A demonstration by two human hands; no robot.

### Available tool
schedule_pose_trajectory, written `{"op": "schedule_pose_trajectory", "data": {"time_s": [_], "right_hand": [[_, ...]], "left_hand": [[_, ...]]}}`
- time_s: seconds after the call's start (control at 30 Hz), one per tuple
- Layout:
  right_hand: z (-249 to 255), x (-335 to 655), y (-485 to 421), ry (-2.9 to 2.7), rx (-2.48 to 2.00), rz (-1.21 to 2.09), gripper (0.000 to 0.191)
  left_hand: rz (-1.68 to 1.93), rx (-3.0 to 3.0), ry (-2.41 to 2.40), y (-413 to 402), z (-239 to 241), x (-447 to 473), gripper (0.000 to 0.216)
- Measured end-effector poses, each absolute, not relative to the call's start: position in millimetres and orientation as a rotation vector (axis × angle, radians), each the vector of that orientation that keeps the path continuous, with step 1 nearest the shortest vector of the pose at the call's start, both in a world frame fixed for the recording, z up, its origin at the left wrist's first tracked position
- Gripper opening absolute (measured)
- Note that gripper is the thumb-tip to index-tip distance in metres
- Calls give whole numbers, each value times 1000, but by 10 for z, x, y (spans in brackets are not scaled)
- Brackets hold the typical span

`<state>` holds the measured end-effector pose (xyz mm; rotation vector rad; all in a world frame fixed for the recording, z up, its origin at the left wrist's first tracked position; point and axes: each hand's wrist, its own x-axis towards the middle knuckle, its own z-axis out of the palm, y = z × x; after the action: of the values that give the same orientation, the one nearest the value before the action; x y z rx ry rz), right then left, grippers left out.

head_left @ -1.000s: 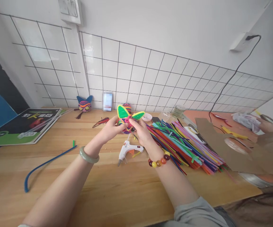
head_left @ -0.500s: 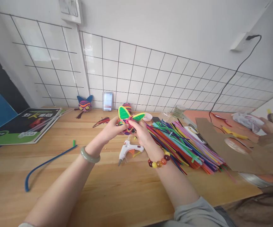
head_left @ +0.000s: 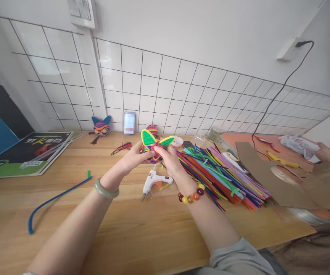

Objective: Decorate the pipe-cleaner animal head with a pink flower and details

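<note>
Both my hands hold a small multicoloured pipe-cleaner figure (head_left: 153,145) with two green ears, lifted above the wooden table (head_left: 142,229). My left hand (head_left: 133,158) grips it from the left, fingers closed round its body. My right hand (head_left: 169,160) pinches it from the right, just under the right ear. A white glue gun (head_left: 153,181) lies on the table directly below my hands. A big heap of coloured pipe cleaners (head_left: 224,175) lies to the right of my right wrist.
A blue pipe cleaner (head_left: 53,198) and a short green piece (head_left: 88,174) lie at the left. Books (head_left: 30,151) sit at far left. Another pipe-cleaner mask (head_left: 101,128) leans on the wire grid wall. Cardboard (head_left: 270,175) and another person's hand (head_left: 327,154) are at the right.
The figure has been turned slightly in my fingers and its right ear has tilted. The view has shifted a little. The other person's hand at the right has moved.
</note>
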<state>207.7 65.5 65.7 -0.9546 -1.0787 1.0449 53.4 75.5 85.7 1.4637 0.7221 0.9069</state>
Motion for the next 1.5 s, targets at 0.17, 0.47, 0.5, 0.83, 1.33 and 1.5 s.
{"op": "schedule_pose_trajectory", "data": {"time_s": [0.17, 0.47, 0.5, 0.83, 1.33, 1.5], "right_hand": [[678, 2077, 638, -1174, -953, 1040, 22], [761, 2131, 498, -1380, -975, 1094, 39], [779, 2157, 491, -1392, -957, 1162, 37], [927, 2346, 444, -1563, -749, 1701, 33], [961, 2317, 382, -1652, -887, 1625, 38], [961, 2317, 379, -1649, -944, 1555, 31]], "left_hand": [[823, 1330, 640, 809, 853, 418, 47], [912, 1185, 656, 880, 915, 319, 65], [926, 1165, 643, 889, 933, 294, 69], [781, 1558, 386, 846, 888, 289, 45], [653, 1801, 409, 851, 945, 212, 24], [737, 1721, 397, 884, 892, 207, 20]]}}
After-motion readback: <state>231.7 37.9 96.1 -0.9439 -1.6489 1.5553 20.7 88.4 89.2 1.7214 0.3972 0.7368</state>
